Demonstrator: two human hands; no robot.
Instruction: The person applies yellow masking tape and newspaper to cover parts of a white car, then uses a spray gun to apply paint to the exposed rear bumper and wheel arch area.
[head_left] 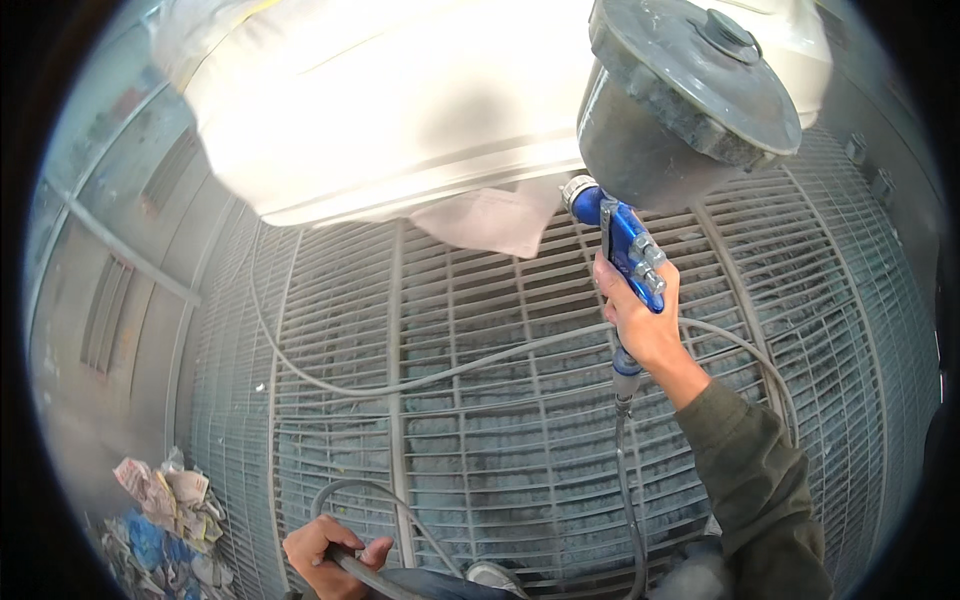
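Observation:
My right hand (648, 318) is wrapped round the grip of a blue spray gun (630, 246). On top of the gun sits a large grey, paint-coated cup (640, 135) with a lid, and the nozzle points toward a white panel (380, 130). Below the grip, an air hose (628, 470) runs down from its connector. At the lower left my left hand (335, 560) is closed round a looped grey hose (365, 575). The panel is brightly lit, with a grey shadow on it, and a pale sheet (485, 222) hangs below its lower edge.
A slatted metal floor grating (470, 360) lies underfoot, with hose (400, 386) trailing across it. Crumpled paper and blue scraps (165, 520) are heaped at the lower left. Metal wall panels (110, 290) stand at the left. A shoe tip (490, 575) shows near the bottom.

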